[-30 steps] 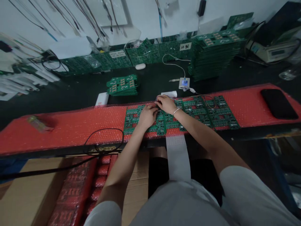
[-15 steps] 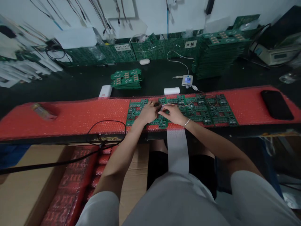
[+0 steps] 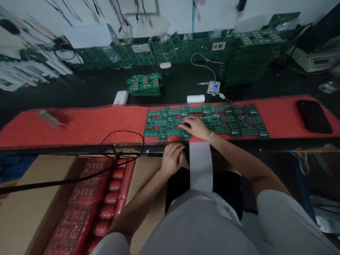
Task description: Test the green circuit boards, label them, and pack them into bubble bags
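Pressing right hand (image 3: 195, 127) fingertips, drawn together, onto green circuit boards (image 3: 204, 121) laid along red bubble wrap (image 3: 87, 124).
Hanging below the bench edge beside a white paper strip (image 3: 200, 170): left hand (image 3: 172, 159), fingers loosely curled, holding nothing visible; thin wire (image 3: 212, 116) crossing boards toward right hand.

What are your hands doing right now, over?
Right hand resting on green circuit boards. Left hand at bench edge, off the boards. Thin wire crosses the boards.
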The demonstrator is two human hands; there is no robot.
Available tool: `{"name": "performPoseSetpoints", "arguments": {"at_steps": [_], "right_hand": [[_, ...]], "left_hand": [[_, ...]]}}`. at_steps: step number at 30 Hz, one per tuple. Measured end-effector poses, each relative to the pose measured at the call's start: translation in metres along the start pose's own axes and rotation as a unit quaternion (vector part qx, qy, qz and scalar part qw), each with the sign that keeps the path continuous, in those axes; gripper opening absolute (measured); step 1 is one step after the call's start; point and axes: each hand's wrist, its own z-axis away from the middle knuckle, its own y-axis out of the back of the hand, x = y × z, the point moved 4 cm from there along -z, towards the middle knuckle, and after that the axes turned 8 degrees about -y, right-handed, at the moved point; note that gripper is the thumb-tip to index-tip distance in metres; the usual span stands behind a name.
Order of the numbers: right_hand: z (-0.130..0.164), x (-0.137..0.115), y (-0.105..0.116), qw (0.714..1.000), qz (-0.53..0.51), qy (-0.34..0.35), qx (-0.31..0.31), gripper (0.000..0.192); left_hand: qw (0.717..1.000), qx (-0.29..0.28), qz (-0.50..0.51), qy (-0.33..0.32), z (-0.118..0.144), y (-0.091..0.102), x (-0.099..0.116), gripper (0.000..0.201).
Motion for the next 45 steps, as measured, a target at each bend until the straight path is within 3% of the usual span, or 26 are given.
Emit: {"name": "performPoseSetpoints", "arguments": {"at_steps": [8,16,20,28,39,45], "right_hand": [[-0.001,-0.002,0.0,0.999,0.027,-0.01,-0.016,0.024],[-0.001,-0.001,0.0,0.999,0.033,-0.013,-0.029,0.025],[-0.001,-0.001,-0.001,0.999,0.033,-0.017,-0.02,0.026],[-0.002,0.002,-0.003,1.0,0.004,-0.024,-0.017,0.025],[-0.002,0.003,-0.003,1.0,0.002,-0.025,-0.013,0.025],[-0.002,0.005,-0.004,1.0,-0.001,-0.021,-0.009,0.026]], "left_hand": [[0.987,-0.135,-0.016,-0.089,0.012,-0.042,0.017,0.053],[0.985,-0.15,-0.054,-0.059,0.027,-0.058,0.026,0.06],[0.991,-0.123,-0.033,-0.051,0.027,-0.053,0.027,0.054],[0.998,0.011,0.056,0.017,0.019,-0.043,0.006,0.018],[0.996,0.062,0.061,0.01,0.012,-0.045,0.003,0.008],[0.996,0.062,0.068,0.017,0.011,-0.043,0.008,0.009]]}}
